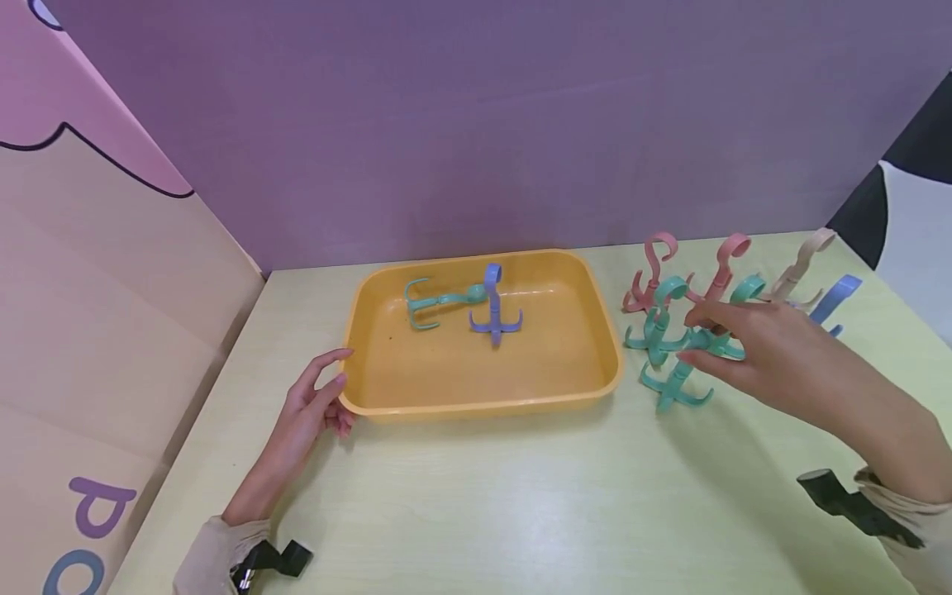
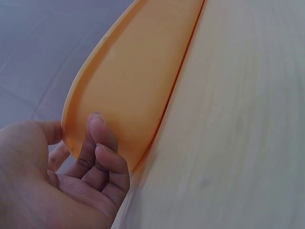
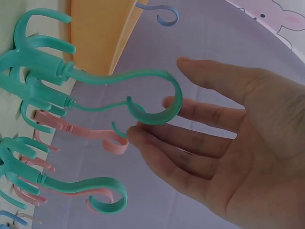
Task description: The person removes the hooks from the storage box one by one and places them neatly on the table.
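My left hand (image 1: 301,409) grips the left rim of a yellow-orange plastic tray (image 1: 476,384), a fingertip over the edge and others bent against its outer wall. Inside the tray a green claw hook (image 1: 449,299) lies on its side beside an upright blue-violet claw hook (image 1: 494,310). My right hand (image 1: 773,355) reaches over a cluster of claw hooks. Its thumb and fingers are spread around the curled top of a green claw hook (image 3: 177,95), fingertips right by the curl. Another green claw hook (image 3: 26,169) stands nearby.
Pink claw hooks (image 1: 720,281), a beige claw hook (image 1: 796,266) and a blue claw hook (image 1: 833,299) stand behind the right hand. A purple panel (image 1: 476,132) rises behind the pale table (image 1: 476,512); a printed panel (image 1: 97,314) stands at its left.
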The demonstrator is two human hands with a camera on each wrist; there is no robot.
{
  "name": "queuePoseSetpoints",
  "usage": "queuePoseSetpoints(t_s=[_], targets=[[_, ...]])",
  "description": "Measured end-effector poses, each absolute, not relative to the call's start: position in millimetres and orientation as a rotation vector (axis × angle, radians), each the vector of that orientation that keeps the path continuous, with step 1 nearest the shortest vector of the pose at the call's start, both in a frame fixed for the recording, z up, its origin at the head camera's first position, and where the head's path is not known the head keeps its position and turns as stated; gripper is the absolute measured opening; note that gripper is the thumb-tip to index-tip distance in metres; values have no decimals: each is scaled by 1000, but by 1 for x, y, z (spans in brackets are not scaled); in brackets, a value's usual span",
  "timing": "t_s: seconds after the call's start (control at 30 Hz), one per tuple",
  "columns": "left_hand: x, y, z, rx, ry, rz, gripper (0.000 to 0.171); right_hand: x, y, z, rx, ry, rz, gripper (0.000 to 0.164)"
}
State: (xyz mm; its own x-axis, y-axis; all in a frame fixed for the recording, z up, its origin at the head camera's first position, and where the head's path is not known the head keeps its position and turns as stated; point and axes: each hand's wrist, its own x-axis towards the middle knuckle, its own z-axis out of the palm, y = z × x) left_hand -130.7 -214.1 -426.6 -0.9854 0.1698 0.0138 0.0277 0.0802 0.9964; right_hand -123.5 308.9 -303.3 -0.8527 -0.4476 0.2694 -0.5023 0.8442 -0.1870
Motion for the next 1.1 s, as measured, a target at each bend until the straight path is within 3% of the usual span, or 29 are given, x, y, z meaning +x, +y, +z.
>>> queuePoseSetpoints(t_s=[0.7,1.1], targets=[[-133,-211,-427,242,2225,2056,44,-121,296,-302,833,-2518,387,42],[-129,-210,-425,212,2128,2122,45,-112,260,-293,928,-2495,460,38]])
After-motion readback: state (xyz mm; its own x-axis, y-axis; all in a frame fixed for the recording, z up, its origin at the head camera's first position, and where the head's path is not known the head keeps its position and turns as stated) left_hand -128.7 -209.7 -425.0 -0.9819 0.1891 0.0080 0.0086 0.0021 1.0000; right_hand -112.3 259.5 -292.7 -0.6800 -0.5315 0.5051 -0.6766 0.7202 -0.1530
